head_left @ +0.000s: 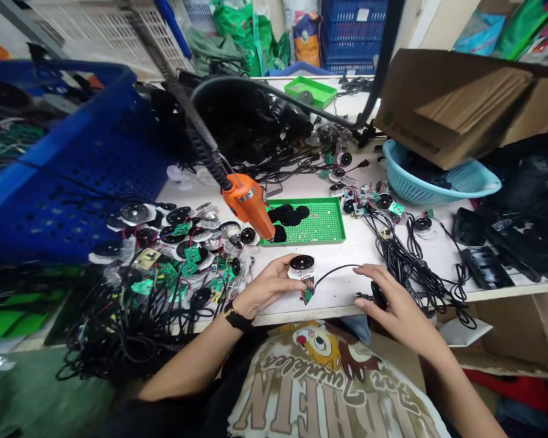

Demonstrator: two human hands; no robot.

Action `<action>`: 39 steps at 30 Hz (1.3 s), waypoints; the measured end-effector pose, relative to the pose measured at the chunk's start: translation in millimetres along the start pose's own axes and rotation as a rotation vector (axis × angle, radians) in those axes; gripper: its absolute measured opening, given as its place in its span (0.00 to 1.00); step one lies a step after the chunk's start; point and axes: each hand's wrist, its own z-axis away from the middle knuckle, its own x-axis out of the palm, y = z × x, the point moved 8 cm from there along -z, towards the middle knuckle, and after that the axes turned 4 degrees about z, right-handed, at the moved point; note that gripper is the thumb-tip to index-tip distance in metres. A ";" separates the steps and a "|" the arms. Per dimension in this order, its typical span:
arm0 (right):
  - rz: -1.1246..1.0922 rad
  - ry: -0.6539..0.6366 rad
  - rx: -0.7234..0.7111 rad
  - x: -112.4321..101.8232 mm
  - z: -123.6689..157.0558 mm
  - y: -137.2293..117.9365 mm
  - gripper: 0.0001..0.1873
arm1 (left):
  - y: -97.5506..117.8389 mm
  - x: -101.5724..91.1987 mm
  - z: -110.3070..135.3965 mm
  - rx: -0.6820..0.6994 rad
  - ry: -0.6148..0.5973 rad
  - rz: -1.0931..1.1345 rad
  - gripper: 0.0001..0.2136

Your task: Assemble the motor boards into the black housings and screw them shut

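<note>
My left hand (270, 283) is closed round a small motor assembly (302, 263) with a white body and a black disc on top. A little green circuit board (307, 293) hangs by wires below it, close to my thumb. From the board a thin black cable (335, 269) arcs over to my right hand (395, 307). That hand's fingers are curled round a black part of the cable (378, 295), partly hidden by the palm. Just beyond the motor lies a green perforated tray (326, 228) with several black discs (293, 217) and tiny bits.
An orange power screwdriver (249, 204) hangs above the tray. Motors and boards (182, 255) are heaped at left beside a blue basket (73, 158). Black cables (406, 258) lie at right, below a light blue basket (420, 188) holding a cardboard box (452, 103).
</note>
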 end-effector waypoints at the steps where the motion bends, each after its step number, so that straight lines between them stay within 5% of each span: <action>1: 0.011 0.040 -0.019 -1.0 -2.3 -3.8 0.22 | 0.9 3.3 2.6 -0.003 -0.032 0.031 0.28; 5: 0.109 0.165 -0.055 -0.6 -16.7 -11.7 0.22 | 2.2 10.7 11.2 0.009 -0.127 0.103 0.31; 10: 0.316 0.148 -0.072 4.4 -29.2 -18.6 0.24 | 1.7 11.2 17.5 0.048 -0.159 0.140 0.27; 16: 0.680 0.277 -0.208 -10.2 -30.8 -35.6 0.30 | 1.3 -0.8 17.9 0.072 -0.097 0.130 0.25; 21: 0.926 0.080 -0.219 19.6 -49.3 -9.3 0.25 | 0.8 -27.4 2.5 0.148 0.071 -0.184 0.27; 31: 0.754 -0.286 -0.140 45.9 -33.6 24.8 0.08 | 8.3 -43.1 -7.3 0.255 0.214 -0.628 0.24; 35: 0.747 -0.265 -0.130 47.3 -28.6 25.8 0.06 | 11.6 -44.8 -3.5 0.294 0.279 -0.762 0.23; 39: 0.627 -0.102 -0.181 48.7 -30.5 10.6 0.12 | 9.1 -51.8 2.1 0.318 0.345 -0.797 0.23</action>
